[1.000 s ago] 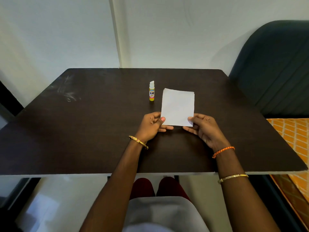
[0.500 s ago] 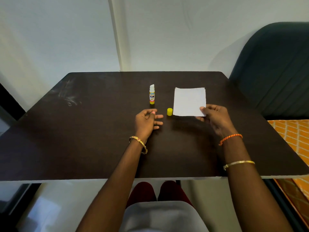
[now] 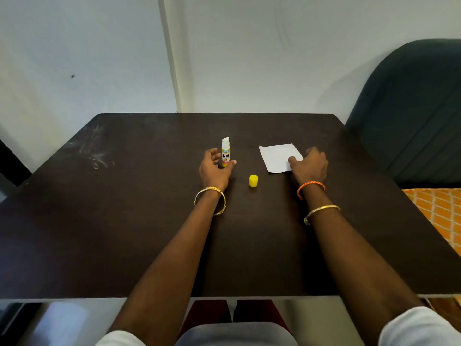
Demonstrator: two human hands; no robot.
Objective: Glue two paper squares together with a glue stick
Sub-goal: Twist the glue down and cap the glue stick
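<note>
An uncapped glue stick (image 3: 225,152) with a white and yellow label stands upright on the dark table (image 3: 124,221). My left hand (image 3: 214,168) is spread around its base, fingers to the left and thumb to the right, without a firm grip. The yellow cap (image 3: 253,181) stands alone between my hands. White paper squares (image 3: 277,157) lie stacked on the table to the right. My right hand (image 3: 309,166) covers their near right corner, thumb on top of the paper, and seems to still pinch it.
A dark green upholstered chair (image 3: 411,108) stands at the table's right far corner. A white wall runs close behind the table's far edge. Pale scuff marks (image 3: 96,153) mark the left of the tabletop. An orange patterned surface (image 3: 439,211) lies beyond the right edge.
My right hand carried the paper to the right and set it down flat. My left hand let go of the paper and reached forward to the glue stick. The yellow cap came into view.
</note>
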